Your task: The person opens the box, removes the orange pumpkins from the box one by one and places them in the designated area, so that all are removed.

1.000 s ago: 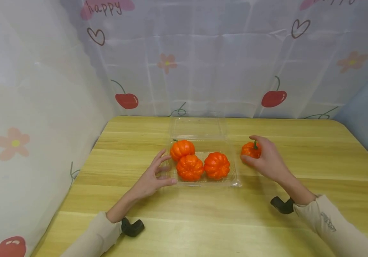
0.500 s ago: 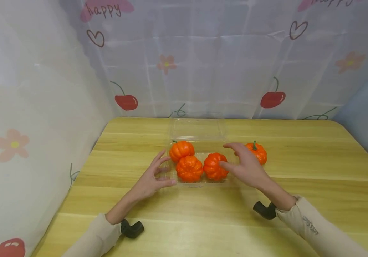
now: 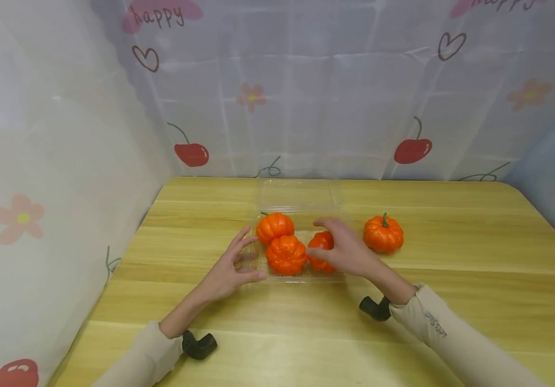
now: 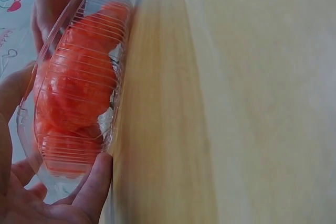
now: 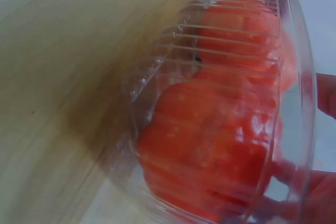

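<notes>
A clear plastic clamshell box (image 3: 301, 279) lies on the table, its lid (image 3: 299, 193) folded back. In it sit three shiny orange pumpkins: one at the back left (image 3: 275, 228), another at the front left (image 3: 286, 255) and the third at the right (image 3: 320, 250). My left hand (image 3: 226, 274) holds the box's left end, thumb by the front corner; the left wrist view shows fingers (image 4: 98, 182) along its ribbed wall. My right hand (image 3: 350, 252) reaches over the right wall and grips the right pumpkin, hiding part of it.
Another orange pumpkin (image 3: 383, 234) with a green stem stands upright on the wooden table (image 3: 277, 333), right of the box and just behind my right wrist. A printed curtain (image 3: 316, 107) hangs along the table's back edge, and another hanging sheet (image 3: 64, 161) covers the left side.
My right hand has moved left, from the pumpkin on the table to the right pumpkin in the box. The table pumpkin stands free. My left hand has stayed in place.
</notes>
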Demonstrator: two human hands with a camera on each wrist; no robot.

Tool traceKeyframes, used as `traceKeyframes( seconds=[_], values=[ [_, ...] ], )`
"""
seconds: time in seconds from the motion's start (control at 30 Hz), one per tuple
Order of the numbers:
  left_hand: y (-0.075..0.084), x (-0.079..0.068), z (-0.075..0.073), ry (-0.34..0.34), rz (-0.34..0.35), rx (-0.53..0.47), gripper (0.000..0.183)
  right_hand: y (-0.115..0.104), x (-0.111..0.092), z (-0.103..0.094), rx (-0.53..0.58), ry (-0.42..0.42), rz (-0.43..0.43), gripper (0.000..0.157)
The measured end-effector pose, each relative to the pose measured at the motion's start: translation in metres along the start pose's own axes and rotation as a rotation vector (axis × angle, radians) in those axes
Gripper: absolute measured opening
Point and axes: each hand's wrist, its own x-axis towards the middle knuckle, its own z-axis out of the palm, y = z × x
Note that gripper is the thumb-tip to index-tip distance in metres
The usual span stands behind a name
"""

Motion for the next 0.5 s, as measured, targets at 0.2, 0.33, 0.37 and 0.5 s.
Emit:
traceKeyframes(
  seconds=[0.2,0.33,0.37,0.5],
  values=[
    [0.0011,0.0003,0.0006,-0.001,0.0,0.003,0.083,0.0021,-0.0038,0.0067,-0.069,0.01,-0.024,0.063],
    [0.0008,0.0005,0.0006,0.002,-0.001,0.005,0.083,0.0007,-0.0056,0.008,-0.08,0.025,-0.031,0.06],
    [0.0008,0.0005,0.0007,0.002,-0.002,0.005,0.083,0.0006,-0.0059,0.0081,-0.081,0.026,-0.027,0.059],
    [0.0012,0.0003,0.0009,0.002,-0.001,0.004,0.083,0.0002,-0.0064,0.0084,-0.087,0.029,-0.01,0.058]
  ],
)
